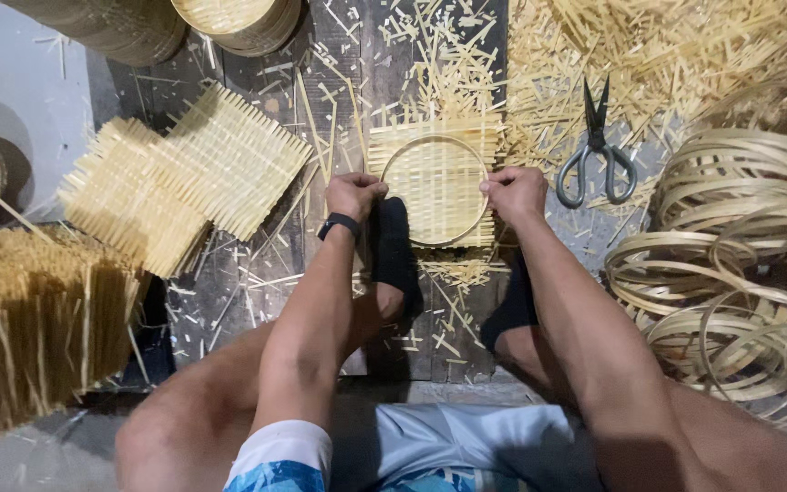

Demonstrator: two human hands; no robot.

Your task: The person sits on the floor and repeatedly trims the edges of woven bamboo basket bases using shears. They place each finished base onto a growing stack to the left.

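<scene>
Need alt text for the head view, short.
Seen from above, a seated person's left hand and right hand press a round bamboo hoop onto a square woven bamboo mat on a dark floor littered with strips. Scissors lie to the right, beside coiled bamboo hoops; more woven mats lie left.

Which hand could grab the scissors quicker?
Probably the right hand. It grips the right edge of the round bamboo hoop on the woven mat, and the scissors lie just beside it. The left hand holds the hoop's far side.
</scene>
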